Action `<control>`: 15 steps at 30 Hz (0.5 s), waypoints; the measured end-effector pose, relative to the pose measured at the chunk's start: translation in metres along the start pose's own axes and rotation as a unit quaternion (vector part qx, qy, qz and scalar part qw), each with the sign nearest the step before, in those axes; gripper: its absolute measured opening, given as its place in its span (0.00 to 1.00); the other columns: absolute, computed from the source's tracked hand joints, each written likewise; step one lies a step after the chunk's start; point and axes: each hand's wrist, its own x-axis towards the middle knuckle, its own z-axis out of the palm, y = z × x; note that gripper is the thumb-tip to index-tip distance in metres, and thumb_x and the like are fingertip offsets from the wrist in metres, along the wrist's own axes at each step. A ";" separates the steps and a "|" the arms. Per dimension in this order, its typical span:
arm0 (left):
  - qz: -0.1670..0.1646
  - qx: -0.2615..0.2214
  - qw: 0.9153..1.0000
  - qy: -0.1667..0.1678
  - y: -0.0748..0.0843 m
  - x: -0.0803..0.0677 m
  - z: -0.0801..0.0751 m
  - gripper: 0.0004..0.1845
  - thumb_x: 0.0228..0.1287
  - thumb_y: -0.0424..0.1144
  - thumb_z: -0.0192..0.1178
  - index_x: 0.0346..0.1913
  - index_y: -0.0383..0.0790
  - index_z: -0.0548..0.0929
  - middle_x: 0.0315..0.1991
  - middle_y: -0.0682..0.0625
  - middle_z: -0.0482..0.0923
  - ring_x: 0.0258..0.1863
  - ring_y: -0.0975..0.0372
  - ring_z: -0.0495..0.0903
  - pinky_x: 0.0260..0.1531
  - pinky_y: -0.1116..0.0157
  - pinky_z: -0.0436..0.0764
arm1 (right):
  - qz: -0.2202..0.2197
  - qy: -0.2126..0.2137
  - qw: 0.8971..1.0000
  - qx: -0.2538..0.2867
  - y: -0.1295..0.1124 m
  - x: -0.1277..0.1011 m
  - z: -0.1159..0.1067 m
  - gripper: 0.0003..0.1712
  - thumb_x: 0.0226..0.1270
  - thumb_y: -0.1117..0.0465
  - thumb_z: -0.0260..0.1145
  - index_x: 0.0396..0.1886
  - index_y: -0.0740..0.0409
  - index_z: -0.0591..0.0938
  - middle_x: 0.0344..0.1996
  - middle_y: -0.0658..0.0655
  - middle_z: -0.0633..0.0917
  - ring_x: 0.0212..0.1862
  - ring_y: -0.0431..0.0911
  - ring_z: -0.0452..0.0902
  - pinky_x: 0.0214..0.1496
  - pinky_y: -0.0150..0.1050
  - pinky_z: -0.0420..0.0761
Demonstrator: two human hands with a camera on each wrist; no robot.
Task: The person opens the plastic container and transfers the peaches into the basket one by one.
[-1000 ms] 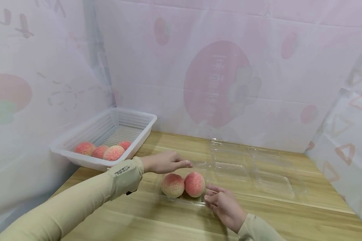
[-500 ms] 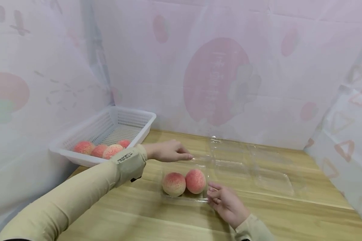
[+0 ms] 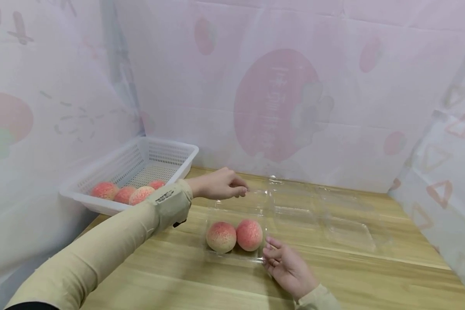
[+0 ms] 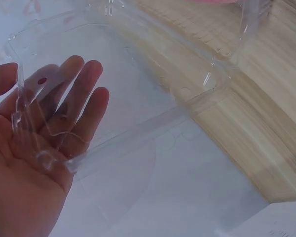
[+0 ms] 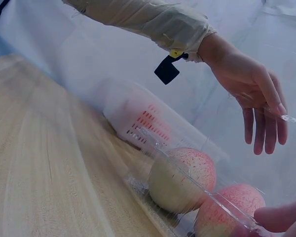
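On the wooden table stands a clear plastic clamshell box [image 3: 234, 257] with two peaches, a left peach [image 3: 221, 237] and a right peach [image 3: 249, 235], side by side in its base. Its lid [image 4: 138, 94] is raised at the far side. My left hand [image 3: 221, 184] pinches the lid's edge between thumb and fingers; in the left wrist view the fingers show through the clear plastic. At the box's right side, my right hand [image 3: 289, 268] holds the rim with thumb and fingertips; its thumb [image 5: 276, 218] lies beside the right peach.
A white slotted basket [image 3: 170, 155] at the back left holds several more peaches [image 3: 105, 190]. Behind the box to the right lie more clear plastic clamshells [image 3: 350, 232], opened out flat. Printed cloth walls [image 3: 201, 94] enclose the table.
My left hand has moved up and away toward the back, and the lid's edge with it. The right hand and the two peaches stay nearly where they were.
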 end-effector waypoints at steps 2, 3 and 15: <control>0.004 0.013 1.000 0.010 0.000 0.001 -0.001 0.15 0.75 0.40 0.52 0.52 0.37 0.85 0.39 0.52 0.85 0.38 0.63 0.83 0.40 0.67 0.81 | 0.000 0.002 1.000 0.001 0.000 0.000 0.000 0.36 0.65 0.80 0.55 0.72 0.73 0.55 0.51 0.65 0.65 0.42 0.48 0.69 0.51 0.37 0.73; 0.006 0.019 1.000 0.014 -0.001 0.001 -0.002 0.15 0.75 0.40 0.52 0.52 0.37 0.85 0.38 0.52 0.85 0.37 0.63 0.83 0.40 0.67 0.81 | 0.000 0.003 1.000 0.001 0.001 0.000 0.000 0.36 0.65 0.80 0.55 0.72 0.73 0.55 0.51 0.65 0.65 0.42 0.48 0.69 0.51 0.37 0.73; -0.014 0.047 0.998 0.042 -0.005 0.005 -0.004 0.15 0.76 0.45 0.51 0.42 0.43 0.86 0.32 0.56 0.82 0.30 0.67 0.80 0.34 0.65 0.81 | -0.002 0.004 1.000 0.013 0.001 -0.001 -0.002 0.35 0.65 0.79 0.56 0.71 0.73 0.56 0.51 0.64 0.66 0.42 0.47 0.70 0.52 0.37 0.73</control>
